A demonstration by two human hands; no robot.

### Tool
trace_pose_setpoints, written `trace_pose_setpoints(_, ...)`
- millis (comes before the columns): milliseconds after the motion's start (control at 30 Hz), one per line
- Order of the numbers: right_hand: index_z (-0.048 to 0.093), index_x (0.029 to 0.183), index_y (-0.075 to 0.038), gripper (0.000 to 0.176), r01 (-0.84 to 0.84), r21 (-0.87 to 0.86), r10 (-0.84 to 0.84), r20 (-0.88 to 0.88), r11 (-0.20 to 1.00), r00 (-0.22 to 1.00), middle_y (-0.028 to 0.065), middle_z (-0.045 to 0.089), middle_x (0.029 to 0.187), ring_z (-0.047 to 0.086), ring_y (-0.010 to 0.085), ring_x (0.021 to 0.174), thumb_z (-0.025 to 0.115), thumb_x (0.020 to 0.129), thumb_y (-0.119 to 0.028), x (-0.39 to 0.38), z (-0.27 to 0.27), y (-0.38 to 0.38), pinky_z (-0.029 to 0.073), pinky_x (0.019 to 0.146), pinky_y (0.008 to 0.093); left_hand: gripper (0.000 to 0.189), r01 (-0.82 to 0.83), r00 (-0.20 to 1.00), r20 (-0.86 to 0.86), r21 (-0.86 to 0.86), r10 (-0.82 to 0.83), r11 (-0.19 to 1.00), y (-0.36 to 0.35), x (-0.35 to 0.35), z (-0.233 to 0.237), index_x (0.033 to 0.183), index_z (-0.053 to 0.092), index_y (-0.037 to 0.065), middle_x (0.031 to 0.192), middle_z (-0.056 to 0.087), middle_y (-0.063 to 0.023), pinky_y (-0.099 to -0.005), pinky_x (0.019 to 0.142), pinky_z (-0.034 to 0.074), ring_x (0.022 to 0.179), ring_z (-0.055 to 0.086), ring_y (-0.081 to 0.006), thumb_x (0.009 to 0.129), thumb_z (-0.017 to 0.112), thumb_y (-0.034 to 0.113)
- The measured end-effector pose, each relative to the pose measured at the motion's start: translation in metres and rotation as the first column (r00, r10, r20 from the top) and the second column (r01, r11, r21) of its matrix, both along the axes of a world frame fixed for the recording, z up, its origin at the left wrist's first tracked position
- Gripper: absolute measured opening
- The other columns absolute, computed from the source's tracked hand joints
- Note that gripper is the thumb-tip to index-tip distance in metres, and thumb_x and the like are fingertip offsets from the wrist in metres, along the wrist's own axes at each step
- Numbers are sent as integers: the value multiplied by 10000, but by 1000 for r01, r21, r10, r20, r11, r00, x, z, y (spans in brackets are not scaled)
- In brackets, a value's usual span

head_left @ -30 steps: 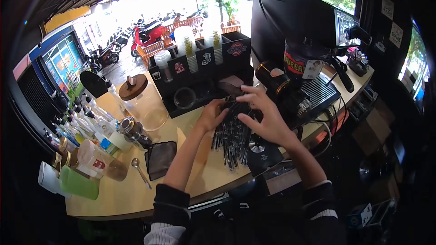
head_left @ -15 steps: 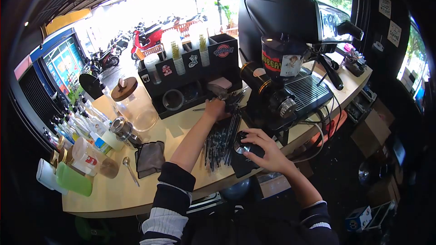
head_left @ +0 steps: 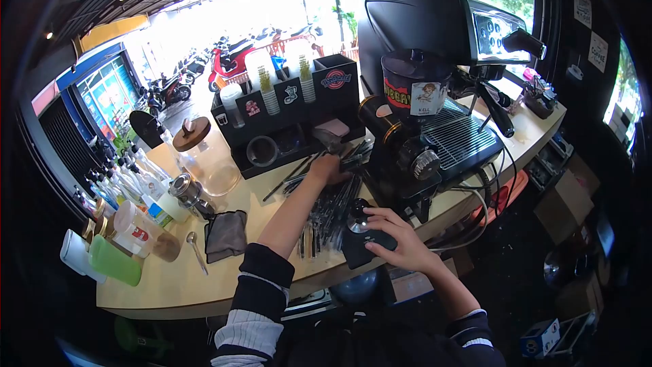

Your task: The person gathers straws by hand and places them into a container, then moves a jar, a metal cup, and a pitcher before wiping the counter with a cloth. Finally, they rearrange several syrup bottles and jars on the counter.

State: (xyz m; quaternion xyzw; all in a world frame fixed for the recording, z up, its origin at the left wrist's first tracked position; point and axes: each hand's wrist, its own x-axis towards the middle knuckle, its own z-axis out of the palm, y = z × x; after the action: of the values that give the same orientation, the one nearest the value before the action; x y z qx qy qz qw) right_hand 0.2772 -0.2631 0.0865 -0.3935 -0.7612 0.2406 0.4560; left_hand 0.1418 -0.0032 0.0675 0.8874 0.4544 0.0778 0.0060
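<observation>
My left hand point(head_left: 329, 168) is down among thin black straws point(head_left: 326, 221) in clear wrappers, its fingers curled over some of them and partly hidden. Straws stick out on both sides of this hand, and a loose pile lies below it on the wooden counter point(head_left: 163, 289). Over a black tamping mat point(head_left: 367, 250) at the counter's front edge, my right hand point(head_left: 406, 243) is open, thumb and fingers apart. Its fingertips are right beside a metal tamper point(head_left: 358, 216) with a dark knob, which stands on the mat.
A black organizer point(head_left: 285, 119) with stacked cups stands behind the straws. To the right are a coffee grinder point(head_left: 411, 85) and an espresso machine point(head_left: 414, 24). A dark cloth point(head_left: 225, 236), a spoon point(head_left: 195, 251), a lidded jar point(head_left: 210, 166) and several bottles occupy the left.
More straws now fan out to the left of my left hand, and the pile below has shifted. My right hand stays beside the tamper. The view has tilted slightly.
</observation>
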Motion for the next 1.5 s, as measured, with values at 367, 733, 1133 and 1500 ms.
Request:
trace_pose_setpoints(367, 573, 1098, -39, 296, -31, -32, 31, -1, 999, 1000, 125, 413, 1313, 514, 267, 1118, 640, 818, -108, 3, -9, -12, 418, 935, 357, 506, -28, 993, 113, -111, 41, 993, 19, 6, -14, 940, 675, 15, 958, 652, -212, -410, 809, 512, 917, 632, -346, 685, 703, 451)
trace_pose_setpoints(733, 572, 1099, -35, 294, -55, -31, 56, 35, 998, 998, 126, 405, 1324, 502, 276, 1135, 637, 825, -122, 3, -9, -16, 424, 937, 367, 424, 24, 975, 220, -206, 23, 978, 10, 2, 34, 981, 633, -39, 982, 630, -259, -414, 841, 481, 978, 602, -364, 713, 673, 288)
trace_pose_setpoints(1133, 593, 1082, -38, 302, -53, -13, 53, 26, 999, 998, 137, 460, 1286, 487, 277, 1157, 662, 799, -119, -2, -13, -18, 391, 964, 372, 363, -14, 992, 125, -77, 24, 997, 36, 2, 41, 986, 636, -56, 1043, 606, -272, -410, 867, 490, 991, 600, -372, 717, 612, 187)
trace_pose_setpoints(1500, 597, 1082, -33, 294, -69, 18, 69, 25, 997, 997, 133, 466, 1281, 498, 266, 1143, 657, 804, -107, -14, -8, -11, 410, 947, 361, 365, -141, 986, -118, -214, 118, 967, 16, -31, 97, 967, 653, -44, 972, 646, -231, -378, 826, 505, 931, 637, -321, 759, 573, 246)
